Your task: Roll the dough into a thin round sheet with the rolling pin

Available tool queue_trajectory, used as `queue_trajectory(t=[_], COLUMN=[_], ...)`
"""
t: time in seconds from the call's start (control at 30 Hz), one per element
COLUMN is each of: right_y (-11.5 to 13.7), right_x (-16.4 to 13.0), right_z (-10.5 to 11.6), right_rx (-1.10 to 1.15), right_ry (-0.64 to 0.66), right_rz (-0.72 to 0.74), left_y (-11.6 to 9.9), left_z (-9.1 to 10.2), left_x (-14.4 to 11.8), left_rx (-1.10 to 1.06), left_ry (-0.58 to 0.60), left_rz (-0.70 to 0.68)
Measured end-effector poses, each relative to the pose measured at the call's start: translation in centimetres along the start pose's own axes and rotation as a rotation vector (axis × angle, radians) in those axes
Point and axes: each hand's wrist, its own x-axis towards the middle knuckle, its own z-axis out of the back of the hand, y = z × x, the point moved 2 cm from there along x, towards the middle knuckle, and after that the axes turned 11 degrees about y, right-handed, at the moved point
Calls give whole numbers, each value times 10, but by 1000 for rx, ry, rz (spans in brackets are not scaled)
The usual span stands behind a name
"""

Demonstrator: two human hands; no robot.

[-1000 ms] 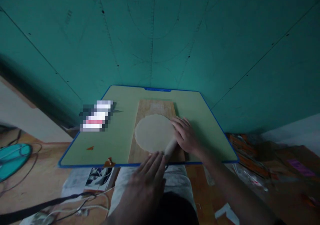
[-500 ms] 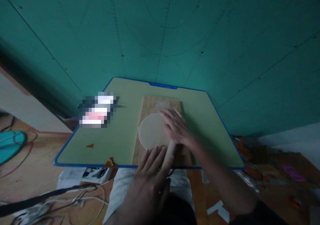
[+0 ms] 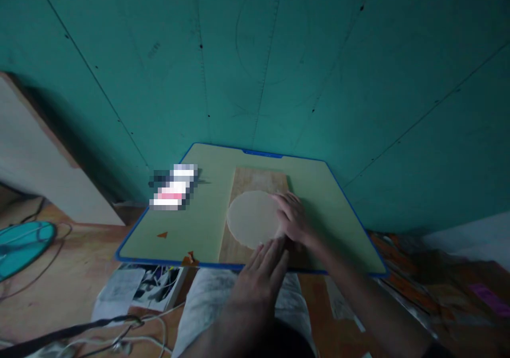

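Observation:
A round, thin sheet of dough (image 3: 255, 220) lies on a wooden board (image 3: 229, 254). Over its right edge my right hand (image 3: 292, 217) presses down, its fingers curved and close together. My left hand (image 3: 263, 267) is nearer to me, at the dough's lower right edge, with its fingers together and pointing away from me. Between the two hands shows a short pale piece of what looks like a rolling pin (image 3: 281, 236). Both hands lie over it and hide most of it.
The board rests on a pale green tabletop (image 3: 330, 209) with a blue rim, against a green wall (image 3: 255, 82). A pixelated item (image 3: 175, 187) and a small orange scrap (image 3: 162, 235) lie left. Cables (image 3: 147, 342) and a box (image 3: 159, 289) are on the floor.
The view has shifted, so the table sits lower and slightly right. My hands have come closer together at the dough's right edge, uncovering more of the sheet. Left fingers have drawn together.

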Motion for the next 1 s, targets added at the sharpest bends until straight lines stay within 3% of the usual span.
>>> queue_trajectory(t=[0.1, 0.2, 0.5, 0.6, 0.7, 0.87, 1.0], right_y=[-14, -14, 21, 26, 30, 20, 2], right_x=[-25, -25, 46, 71, 82, 44, -12], right_z=[2, 1, -4, -6, -8, -5, -1], right_rx=[-40, -72, -107, -97, -88, -117, -114], right_ry=[-12, 0, 117, 188, 230, 157, 52], right_rz=[60, 66, 3, -32, -39, 40, 121], left_y=[4, 12, 57, 73, 75, 57, 77], left_z=[17, 35, 28, 33, 37, 39, 46], left_x=[6, 3, -22, -24, -24, -21, 7], left_rx=[-24, -4, 137, 154, 150, 115, 73], left_ry=[89, 155, 15, 18, 40, 46, 49], left_rz=[-60, -55, 218, 293, 339, 220, 296])
